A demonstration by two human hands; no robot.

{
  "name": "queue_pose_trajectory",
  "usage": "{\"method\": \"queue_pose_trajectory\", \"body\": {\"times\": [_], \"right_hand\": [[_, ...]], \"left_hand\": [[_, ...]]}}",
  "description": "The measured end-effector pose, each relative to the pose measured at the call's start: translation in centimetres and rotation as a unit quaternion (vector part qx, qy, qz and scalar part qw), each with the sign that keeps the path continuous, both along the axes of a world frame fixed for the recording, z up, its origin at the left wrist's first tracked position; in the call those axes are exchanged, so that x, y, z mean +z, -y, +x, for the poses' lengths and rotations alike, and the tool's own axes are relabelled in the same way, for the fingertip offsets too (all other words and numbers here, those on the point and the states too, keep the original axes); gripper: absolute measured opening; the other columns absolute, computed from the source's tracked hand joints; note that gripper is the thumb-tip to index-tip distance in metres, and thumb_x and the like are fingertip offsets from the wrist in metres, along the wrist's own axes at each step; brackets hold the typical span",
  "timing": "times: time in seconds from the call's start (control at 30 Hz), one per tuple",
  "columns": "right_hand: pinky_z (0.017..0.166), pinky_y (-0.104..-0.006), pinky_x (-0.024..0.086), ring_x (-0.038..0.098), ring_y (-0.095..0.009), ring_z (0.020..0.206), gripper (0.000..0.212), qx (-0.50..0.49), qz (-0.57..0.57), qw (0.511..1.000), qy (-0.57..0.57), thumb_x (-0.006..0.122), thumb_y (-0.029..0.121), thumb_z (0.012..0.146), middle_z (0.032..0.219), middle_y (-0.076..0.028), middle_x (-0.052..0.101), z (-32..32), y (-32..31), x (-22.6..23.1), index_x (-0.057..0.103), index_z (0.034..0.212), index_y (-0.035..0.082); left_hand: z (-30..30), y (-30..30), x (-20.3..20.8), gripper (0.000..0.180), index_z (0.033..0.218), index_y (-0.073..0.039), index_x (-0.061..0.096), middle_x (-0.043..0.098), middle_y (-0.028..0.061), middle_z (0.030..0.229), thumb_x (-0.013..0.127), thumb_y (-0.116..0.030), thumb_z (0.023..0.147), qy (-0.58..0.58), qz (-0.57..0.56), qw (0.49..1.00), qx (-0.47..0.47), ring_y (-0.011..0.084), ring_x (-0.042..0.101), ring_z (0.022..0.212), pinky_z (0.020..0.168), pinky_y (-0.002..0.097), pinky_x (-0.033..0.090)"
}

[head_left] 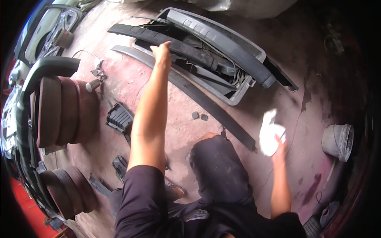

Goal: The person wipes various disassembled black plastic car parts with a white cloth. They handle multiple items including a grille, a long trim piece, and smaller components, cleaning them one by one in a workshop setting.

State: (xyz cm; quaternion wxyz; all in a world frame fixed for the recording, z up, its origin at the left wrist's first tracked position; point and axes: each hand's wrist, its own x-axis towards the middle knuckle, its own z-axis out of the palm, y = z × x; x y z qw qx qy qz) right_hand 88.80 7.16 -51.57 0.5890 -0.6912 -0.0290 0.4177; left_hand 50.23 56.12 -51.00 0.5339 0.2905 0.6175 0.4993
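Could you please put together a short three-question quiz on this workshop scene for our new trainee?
1. True or false: the right hand holds a white cloth.
2. What does the left hand rest on? A) a grey bucket B) a long black trim strip C) a brake disc
3. Which side of the view shows the grey bucket standing on the floor?

Key: 1 true; 2 B; 3 the right side.
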Motion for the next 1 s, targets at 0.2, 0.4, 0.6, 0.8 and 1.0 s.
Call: {"method": "queue_pose_trajectory", "body": {"times": [0.2,0.4,0.6,0.8,1.0], "right_hand": [[0.093,-0.0339,0.053,0.067,-0.02,0.103,0.051,0.154,-0.068,0.978,-0.12,0.071,0.004,0.082,0.115,-0.009,0.069,-9.4,10.8,1.7,0.06,0.131,0.0],[0.092,-0.0317,0.052,0.066,-0.018,0.101,0.052,0.188,-0.026,0.98,-0.067,0.075,0.009,0.079,0.111,-0.008,0.069,-7.5,7.6,4.0,0.063,0.128,0.001],[0.093,-0.032,0.052,0.067,-0.019,0.099,0.053,0.24,0.077,0.965,-0.076,0.08,0.016,0.076,0.109,-0.009,0.07,-7.4,0.6,10.5,0.065,0.124,-0.001],[0.088,-0.0274,0.046,0.063,-0.017,0.096,0.056,0.357,0.238,0.903,0.026,0.079,0.027,0.071,0.104,-0.008,0.069,-11.4,-7.6,16.3,0.067,0.118,-0.001],[0.11,-0.0415,0.044,0.057,-0.028,0.129,0.047,0.407,0.399,0.816,0.097,0.059,0.005,0.089,0.137,-0.02,0.06,-24.1,-15.1,22.6,0.055,0.134,-0.01]], "left_hand": [[-5.1,-5.9,-6.8,0.092,0.159,-0.011,0.011,0.035,0.0286,0.154,0.075,-0.011,0.092,0.143,-0.071,0.987,-0.006,0.0483,0.043,0.136,0.1,0.0717,0.043],[-2.1,-4.9,-4.1,0.078,0.155,-0.01,0.026,0.059,0.0208,0.124,0.071,-0.002,0.092,0.188,0.014,0.98,0.069,0.0355,0.062,0.112,0.075,0.0551,0.05],[-6.6,1.2,5.6,0.032,0.122,-0.005,0.049,0.064,0.0116,0.11,0.065,-0.012,0.095,0.277,0.142,0.95,0.014,0.032,0.063,0.107,0.081,0.0473,0.052],[-9.9,16.0,16.8,0.058,0.14,0.006,0.041,0.045,0.0225,0.146,0.055,-0.023,0.092,0.297,0.305,0.904,-0.047,0.0463,0.061,0.118,0.091,0.0684,0.055],[-9.8,27.7,18.4,0.06,0.151,-0.008,0.031,0.056,0.0222,0.135,0.047,-0.047,0.108,0.156,0.205,0.966,-0.009,0.0333,0.069,0.099,0.077,0.0486,0.065]]}}
